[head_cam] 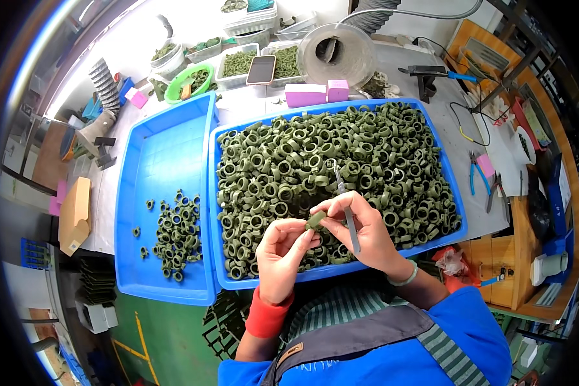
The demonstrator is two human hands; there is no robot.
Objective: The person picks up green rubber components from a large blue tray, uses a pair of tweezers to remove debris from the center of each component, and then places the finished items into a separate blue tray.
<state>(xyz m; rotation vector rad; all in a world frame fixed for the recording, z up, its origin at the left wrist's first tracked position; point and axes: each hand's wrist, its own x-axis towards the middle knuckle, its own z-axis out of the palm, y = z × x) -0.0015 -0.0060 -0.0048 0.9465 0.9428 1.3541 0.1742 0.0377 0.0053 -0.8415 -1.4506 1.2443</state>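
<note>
My left hand (283, 255) pinches one side of a small green ring-shaped part (316, 220), which looks like wax. On its other side, the thumb and finger of my right hand (359, 227) touch the same part. A slim grey metal hand tool (351, 227), seemingly a scraper or knife, lies across my right hand, its narrow end pointing away from me. Both hands are above the near side of a blue plastic tray (213, 193) heaped with similar ring parts (270, 159). To the left, a second blue tray (149, 144) holds a smaller pile of rings (178, 231).
Behind the trays are pink blocks (306, 95), a phone (261, 70), a green basket (172, 87) and a clear funnel-shaped hood (337, 54). Pliers (477, 173) lie on the right. A cardboard box (75, 214) stands at the table's left edge.
</note>
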